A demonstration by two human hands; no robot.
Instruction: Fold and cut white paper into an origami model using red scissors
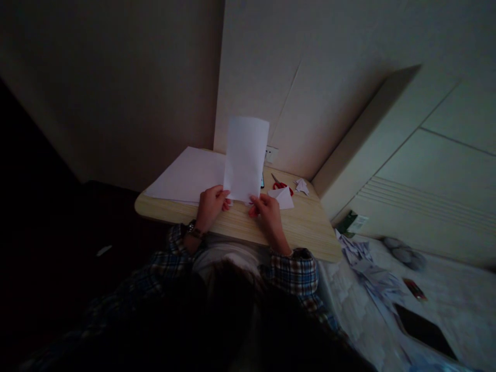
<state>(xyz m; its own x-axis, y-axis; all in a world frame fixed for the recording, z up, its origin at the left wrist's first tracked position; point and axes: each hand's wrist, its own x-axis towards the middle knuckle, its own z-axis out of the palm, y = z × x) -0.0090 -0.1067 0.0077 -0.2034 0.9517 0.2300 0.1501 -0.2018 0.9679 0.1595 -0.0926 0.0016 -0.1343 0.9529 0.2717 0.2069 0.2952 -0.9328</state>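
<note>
A white sheet of paper (246, 157) stands upright in front of me, held by its lower corners above the table. My left hand (211, 204) pinches the lower left corner between thumb and fingers. At the lower right corner my right hand (267, 211) pinches it the same way. Behind and to the left, a stack of white paper (188, 173) lies flat. Right of the sheet are a folded white paper (283, 198), red-handled scissors (282, 186) and a small folded paper piece (301, 186). A phone (262, 180) is mostly hidden behind the sheet.
The light wooden table (306, 232) has rounded corners and stands against a wall with a socket (271, 154). To the right, a bed (341, 294) bears many paper pieces (368, 268), a dark tablet-like slab (424, 330), a grey soft object (403, 253) and a green box (351, 223).
</note>
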